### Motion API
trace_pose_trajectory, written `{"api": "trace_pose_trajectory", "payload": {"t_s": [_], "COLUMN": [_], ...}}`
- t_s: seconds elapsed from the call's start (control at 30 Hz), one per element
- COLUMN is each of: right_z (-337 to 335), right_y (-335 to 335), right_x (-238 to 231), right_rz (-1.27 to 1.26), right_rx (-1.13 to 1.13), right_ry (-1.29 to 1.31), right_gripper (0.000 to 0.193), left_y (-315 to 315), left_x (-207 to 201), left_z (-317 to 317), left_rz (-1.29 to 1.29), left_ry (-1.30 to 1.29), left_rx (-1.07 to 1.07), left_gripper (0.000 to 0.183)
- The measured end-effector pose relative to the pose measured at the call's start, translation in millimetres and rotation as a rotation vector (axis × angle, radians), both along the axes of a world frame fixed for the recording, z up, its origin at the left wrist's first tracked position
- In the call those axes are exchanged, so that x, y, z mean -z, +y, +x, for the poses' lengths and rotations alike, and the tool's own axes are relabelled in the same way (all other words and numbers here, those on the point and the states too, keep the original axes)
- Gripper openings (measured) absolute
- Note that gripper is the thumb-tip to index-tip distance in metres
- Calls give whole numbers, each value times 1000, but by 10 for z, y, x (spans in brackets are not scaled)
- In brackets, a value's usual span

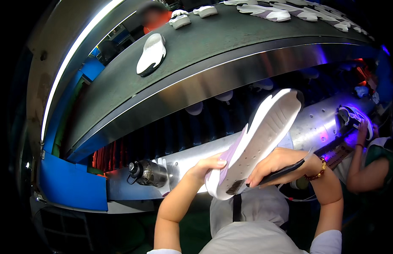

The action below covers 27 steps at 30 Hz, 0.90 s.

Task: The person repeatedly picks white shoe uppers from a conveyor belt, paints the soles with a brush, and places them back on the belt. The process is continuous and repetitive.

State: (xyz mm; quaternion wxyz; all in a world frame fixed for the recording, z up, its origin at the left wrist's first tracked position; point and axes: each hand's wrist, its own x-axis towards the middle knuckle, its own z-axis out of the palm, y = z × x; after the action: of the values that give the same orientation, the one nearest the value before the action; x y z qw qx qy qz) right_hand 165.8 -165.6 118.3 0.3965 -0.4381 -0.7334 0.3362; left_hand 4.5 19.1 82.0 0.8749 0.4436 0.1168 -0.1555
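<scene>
A white shoe sole (264, 131) with lavender and black parts is held up in front of me, its hollow upper face toward me and its black-edged toe up and to the right. My left hand (209, 167) is closed on its left edge near the heel, thumb over the lavender side. My right hand (279, 167) grips a slim black pen-like tool (281, 172), whose tip is close to the heel's inner face. A dark rectangular patch (235, 186) lies on the heel beside that tip. Whether the tip touches the sole, I cannot tell.
Beyond a metal rail, a dark green conveyor belt (196, 46) carries a sole (151, 54) and several others. A bottle (149, 173) stands on the metal ledge (188, 156) to the left. At right, a co-worker's hand (364, 129) holds a shoe (352, 117) under violet light.
</scene>
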Motion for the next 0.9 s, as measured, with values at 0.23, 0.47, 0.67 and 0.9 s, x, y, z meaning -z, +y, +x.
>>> {"api": "trace_pose_trajectory", "payload": {"t_s": [0.23, 0.47, 0.67, 0.9], "right_z": [81, 140, 165, 98], "right_y": [-75, -184, -217, -212], "right_x": [-99, -175, 68, 257], "right_rz": [-35, -96, -73, 59], "right_rx": [-18, 6, 78, 219], "right_ry": [-59, -207, -135, -18], "right_gripper": [14, 15, 18, 16], "left_y": [36, 137, 232, 324], "left_x": [44, 171, 298, 405], "left_z": [-62, -234, -322, -464], "left_rz": [-44, -15, -41, -94], "left_ry": [112, 251, 208, 159], "left_rx": [47, -79, -146, -236], "left_gripper": [66, 62, 63, 64]}}
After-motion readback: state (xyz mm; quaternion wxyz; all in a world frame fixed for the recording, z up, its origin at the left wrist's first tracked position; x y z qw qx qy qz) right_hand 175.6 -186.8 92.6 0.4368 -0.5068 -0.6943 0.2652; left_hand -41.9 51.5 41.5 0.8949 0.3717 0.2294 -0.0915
